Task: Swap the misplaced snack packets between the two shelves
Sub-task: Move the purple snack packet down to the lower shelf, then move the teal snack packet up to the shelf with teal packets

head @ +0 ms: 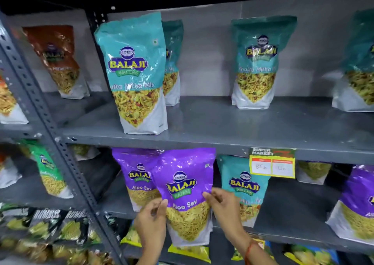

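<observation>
I hold a purple Aloo Sev packet (185, 186) upright in front of the lower shelf (293, 216). My left hand (150, 222) grips its left edge and my right hand (223, 206) grips its right edge. Behind it on the lower shelf stand another purple Aloo Sev packet (134, 175) and a teal Khatta Mitha Mix packet (243, 184), with a further purple packet (357, 202) at the far right. On the upper shelf (222, 127) stand teal Khatta Mitha Mix packets: one at the front (133, 72), one behind it (173, 62), and one further right (259, 62).
A slotted grey upright post (46, 119) divides this rack from the left bay, which holds orange (58, 60) and green (47, 169) packets. A yellow price tag (272, 165) hangs on the upper shelf's front edge. Dark and yellow packets fill the bottom shelves.
</observation>
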